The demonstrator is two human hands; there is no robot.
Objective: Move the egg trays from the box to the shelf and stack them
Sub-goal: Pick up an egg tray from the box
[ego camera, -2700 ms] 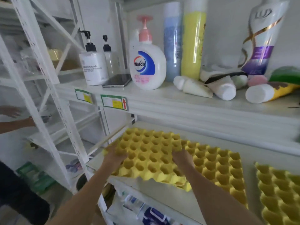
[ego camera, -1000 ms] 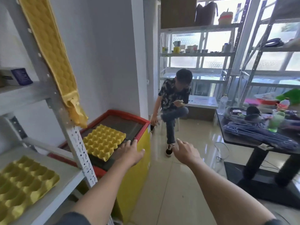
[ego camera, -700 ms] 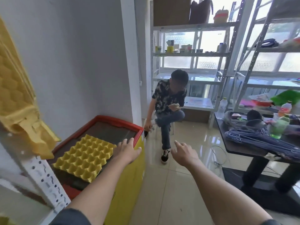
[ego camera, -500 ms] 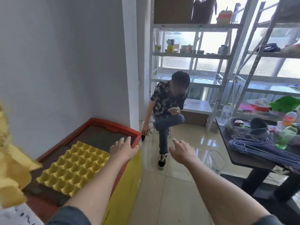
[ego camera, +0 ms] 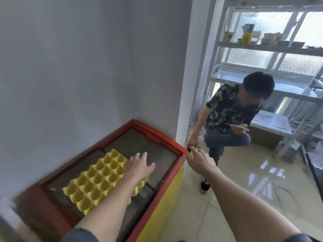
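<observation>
A yellow egg tray lies on the dark top of a long box with a red rim and yellow side, set against the grey wall. My left hand hovers open over the tray's far right corner, fingers spread, holding nothing. My right hand is open just beyond the box's right corner, above the floor, also holding nothing. The shelf with the stacked trays is out of view.
A person crouches on the tiled floor just past the box's far corner, one hand near that corner, the other holding a phone. White metal shelving with small items stands behind. A white pillar rises beside the box.
I have turned from the shelf, where both hands set a tray down, to the box. Both open hands have moved forward; the left is now over the tray, the right by the box corner.
</observation>
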